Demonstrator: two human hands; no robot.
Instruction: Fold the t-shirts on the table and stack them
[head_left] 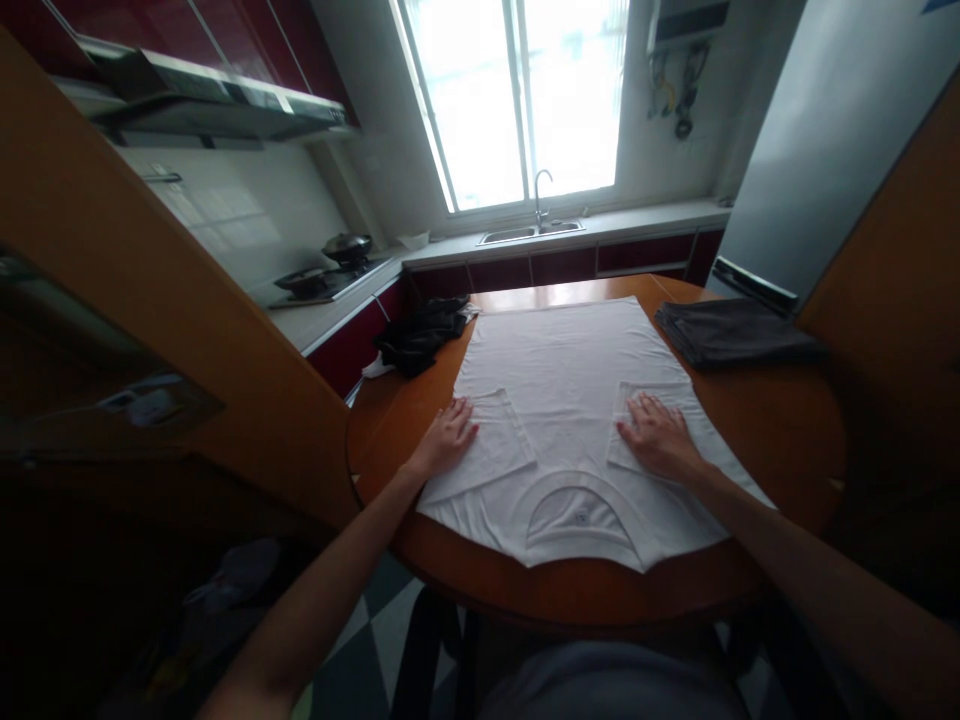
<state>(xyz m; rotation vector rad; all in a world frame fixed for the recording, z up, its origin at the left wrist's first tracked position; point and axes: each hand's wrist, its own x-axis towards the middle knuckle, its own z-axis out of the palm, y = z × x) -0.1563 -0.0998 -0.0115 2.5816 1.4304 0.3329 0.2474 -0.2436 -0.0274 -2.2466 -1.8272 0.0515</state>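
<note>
A white T-shirt lies spread flat on a round wooden table, its collar toward me and both sleeves folded inward. My left hand lies flat, fingers stretched out, on the folded left sleeve. My right hand presses flat with spread fingers on the folded right sleeve. Neither hand holds anything.
A crumpled black garment lies at the table's far left edge. A folded dark grey cloth sits at the far right. Beyond are a kitchen counter with a sink under a bright window, a stove with pans at the left, and a grey refrigerator.
</note>
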